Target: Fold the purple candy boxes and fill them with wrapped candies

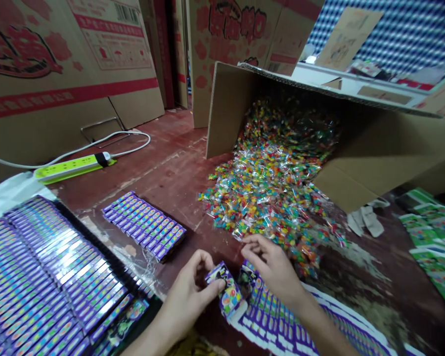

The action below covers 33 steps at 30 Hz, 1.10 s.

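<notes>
My left hand (193,287) grips a small purple candy box (228,291) printed with colourful dots, thumb on its front. The box is tilted, and a white flap shows at its lower end. My right hand (272,264) is at the near edge of a heap of clear candy packets (259,183), its fingers curled towards the thumb. Whatever those fingers hold, if anything, is too small to make out. Just below them another purple box (247,274) stands at the end of a fanned row of flat purple cartons (282,321), partly hidden by my right wrist.
The packets spill from a tipped cardboard box (371,148). A block of purple boxes (144,222) lies left of centre, with a tray of packed boxes (52,267) nearer. A power strip (72,168) with a white cable, large cartons (66,59) and green packs (433,237) surround the area.
</notes>
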Motion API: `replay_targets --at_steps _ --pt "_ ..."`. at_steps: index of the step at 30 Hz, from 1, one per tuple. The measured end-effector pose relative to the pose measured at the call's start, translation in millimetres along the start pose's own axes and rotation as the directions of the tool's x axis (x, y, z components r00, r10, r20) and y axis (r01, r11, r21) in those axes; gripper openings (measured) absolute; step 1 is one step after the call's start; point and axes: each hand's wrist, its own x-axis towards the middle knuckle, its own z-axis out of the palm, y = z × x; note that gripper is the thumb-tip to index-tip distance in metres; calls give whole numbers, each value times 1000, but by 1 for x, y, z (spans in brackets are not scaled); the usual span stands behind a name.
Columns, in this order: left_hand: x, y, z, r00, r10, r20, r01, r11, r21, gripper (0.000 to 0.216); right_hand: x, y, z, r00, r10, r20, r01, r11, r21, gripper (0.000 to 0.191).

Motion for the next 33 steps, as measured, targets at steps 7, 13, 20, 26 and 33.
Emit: replay_targets --at_steps 7,13,20,26,33 --pt "-3 2 -14 993 -115 24 117 968 -221 46 48 16 4 910 -388 147 388 673 -630 23" --pt "1 1 -14 997 -34 74 33 999 16 31 52 18 -8 911 -413 -8 321 719 -616 16" --pt "4 4 -3 997 38 72 -49 986 158 30 28 -17 -18 941 -130 -311 137 991 1 10" --pt "2 6 4 994 66 84 -70 996 46 31 14 -32 -5 966 -148 -211 138 989 -59 10" --pt "0 5 8 992 43 116 -39 999 -36 32 18 -30 -22 936 -260 -237 212 954 -211 9"
